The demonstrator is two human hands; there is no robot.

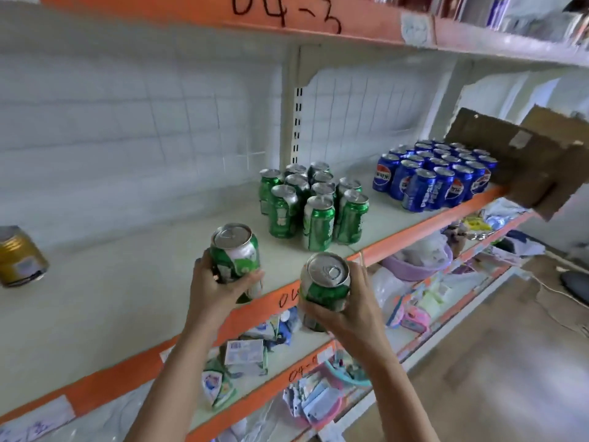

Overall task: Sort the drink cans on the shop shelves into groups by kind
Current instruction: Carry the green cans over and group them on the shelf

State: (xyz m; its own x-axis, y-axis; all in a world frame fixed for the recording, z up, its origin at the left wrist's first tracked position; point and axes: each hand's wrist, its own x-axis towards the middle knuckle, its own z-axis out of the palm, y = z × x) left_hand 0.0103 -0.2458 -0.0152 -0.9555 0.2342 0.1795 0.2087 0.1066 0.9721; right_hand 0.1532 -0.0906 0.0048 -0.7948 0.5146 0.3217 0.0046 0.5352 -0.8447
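Gripping one green can each, both hands are hovering in front of the orange-edged shelf (134,362). The right hand (347,317) is wrapping its fingers (322,315) around a green can (325,287) from below, thumb curled up the right side, the can tilting its silver top toward the camera, just out past the shelf's front edge. The left hand (216,288) is curling its fingers (251,279) round the lower half of a second green can (236,253), which is standing nearly upright just above the shelf surface; whether its base is touching the shelf is hard to tell, since the palm is covering it.

Beyond the fingers of both hands, a cluster of green cans (312,202) is standing upright, packed close together. Farther back and to the right of the right hand, a tight block of blue cans (436,177) is sitting near the shelf edge, just beside a brown cardboard box (526,161). Far to the left of the left hand, a lone gold can (19,256) is standing well apart from the rest.
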